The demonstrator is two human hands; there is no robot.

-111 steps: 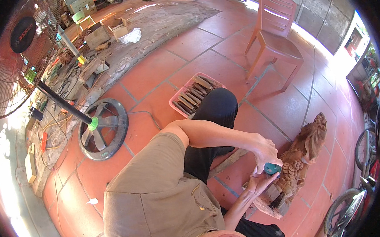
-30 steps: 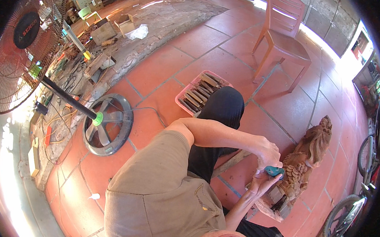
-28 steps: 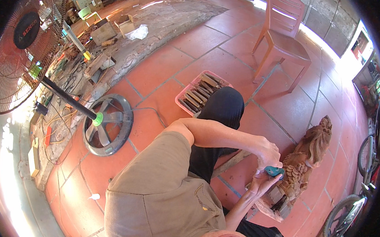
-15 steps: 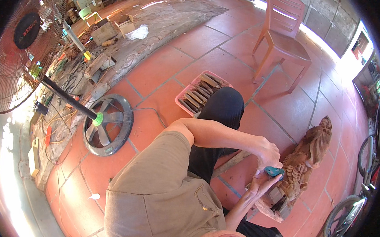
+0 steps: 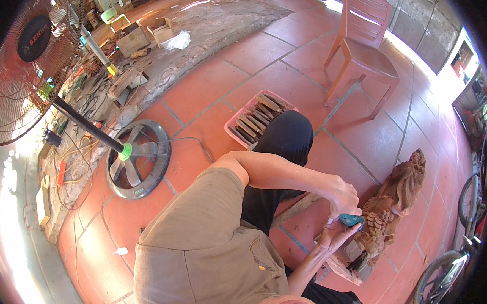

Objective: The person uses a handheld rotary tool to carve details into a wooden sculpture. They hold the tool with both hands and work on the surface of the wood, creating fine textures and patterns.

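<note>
A small teal object (image 5: 351,221) sits between my two hands, beside a carved brown wooden sculpture (image 5: 396,187) on the floor. Its kind is hard to make out, as my fingers cover part of it. From above, my left hand (image 5: 342,198) closes on it with bent fingers. Underneath is my right hand (image 5: 335,238), palm up, supporting it with fingers reaching along its lower side. The sculpture has ridged, scaly carving and lies at a slant, its near end by my right wrist. A flat piece of wood (image 5: 344,270) shows below that end.
A pink basket (image 5: 229,126) of wooden-handled tools (image 5: 259,117) stands beyond my knee. A fan base (image 5: 138,160) is at left, a cord trailing over the tiles. A reddish chair (image 5: 367,56) stands at the far side. Bicycles (image 5: 440,280) line the right edge.
</note>
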